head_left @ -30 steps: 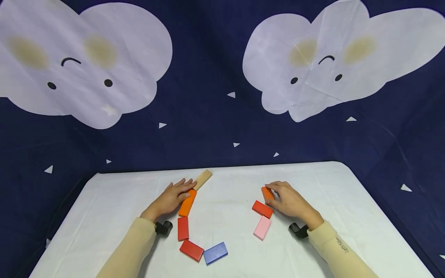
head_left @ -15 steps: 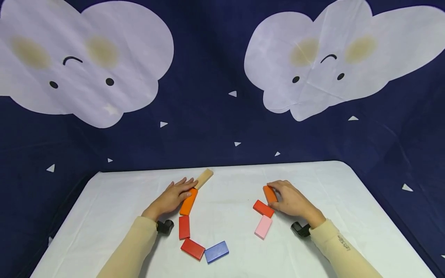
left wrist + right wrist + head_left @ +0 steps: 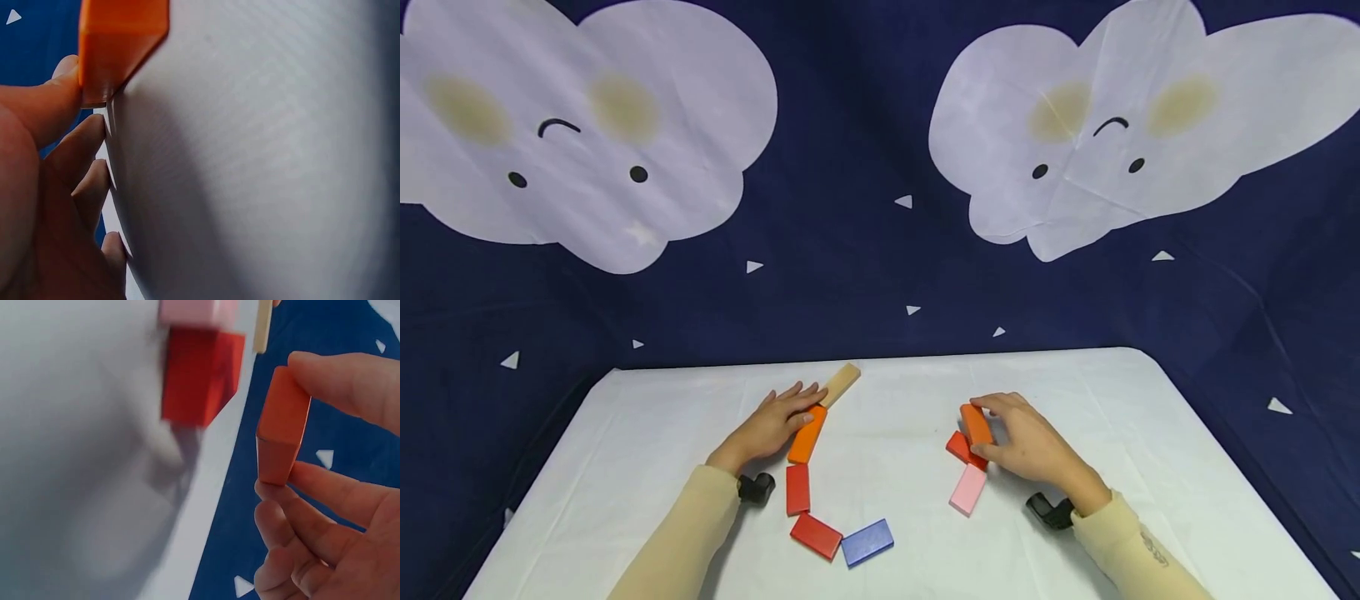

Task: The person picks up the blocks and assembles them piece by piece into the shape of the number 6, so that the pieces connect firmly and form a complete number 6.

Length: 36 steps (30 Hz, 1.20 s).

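The right hand (image 3: 1022,437) reaches in from its side, thumb and fingertips pinching an orange block (image 3: 977,425) by opposite ends, held off the white table (image 3: 887,467). The left hand (image 3: 769,427) lies low with fingers spread, its thumb against a second orange block (image 3: 806,437) and a fingertip by a plain wooden block (image 3: 842,383).

From there, 2 red blocks (image 3: 797,490) (image 3: 816,536) and a blue block (image 3: 868,543) continue a curve towards the person. Under the right hand, the held block partly hides another red block (image 3: 957,446) from the head view; a pink block (image 3: 967,490) adjoins it. Behind hangs a navy cloth (image 3: 850,250) with 2 upside-down clouds (image 3: 625,200) (image 3: 1060,200). Dark marking on the right sleeve (image 3: 1131,542) is too blurred to read.
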Motion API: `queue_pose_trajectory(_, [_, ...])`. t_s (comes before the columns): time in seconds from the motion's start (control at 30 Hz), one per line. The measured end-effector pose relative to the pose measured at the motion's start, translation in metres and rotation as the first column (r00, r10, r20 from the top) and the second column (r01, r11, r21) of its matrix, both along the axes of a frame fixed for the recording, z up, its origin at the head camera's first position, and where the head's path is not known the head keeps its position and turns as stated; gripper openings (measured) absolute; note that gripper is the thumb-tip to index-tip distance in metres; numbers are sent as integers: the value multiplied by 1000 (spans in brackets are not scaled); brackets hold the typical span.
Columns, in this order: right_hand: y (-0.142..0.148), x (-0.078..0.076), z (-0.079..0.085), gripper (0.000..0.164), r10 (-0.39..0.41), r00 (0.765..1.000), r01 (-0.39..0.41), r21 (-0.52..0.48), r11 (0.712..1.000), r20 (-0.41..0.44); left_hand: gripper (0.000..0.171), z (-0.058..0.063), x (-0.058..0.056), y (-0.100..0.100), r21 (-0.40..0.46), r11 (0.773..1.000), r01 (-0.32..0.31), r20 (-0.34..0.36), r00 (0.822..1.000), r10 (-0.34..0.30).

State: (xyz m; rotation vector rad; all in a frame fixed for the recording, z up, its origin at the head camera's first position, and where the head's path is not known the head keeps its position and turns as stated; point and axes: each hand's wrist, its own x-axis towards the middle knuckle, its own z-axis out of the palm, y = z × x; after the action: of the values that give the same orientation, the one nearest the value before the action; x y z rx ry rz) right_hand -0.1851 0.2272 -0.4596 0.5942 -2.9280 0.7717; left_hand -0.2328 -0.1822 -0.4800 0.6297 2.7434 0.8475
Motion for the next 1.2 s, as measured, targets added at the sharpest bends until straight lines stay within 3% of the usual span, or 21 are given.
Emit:
queue_pose_trajectory(0.33, [-25, 22, 4, 64, 42, 999, -43, -20, 999, -21, 47, 0, 1, -1, 0, 1000, 0, -7, 1000, 0])
queue_pose_trajectory(0.7, [-53, 39, -1, 65, 145, 988, -145, -11, 989, -45, 47, 2, 1, 0, -4, 1000, 6, -12, 1000, -6])
queue_pose_trajectory(1.2, [-75, 50, -1, 62, 131, 989, -132, -16, 991, -73, 47, 2, -1, -1, 5, 1000, 22, -14, 1000, -22])
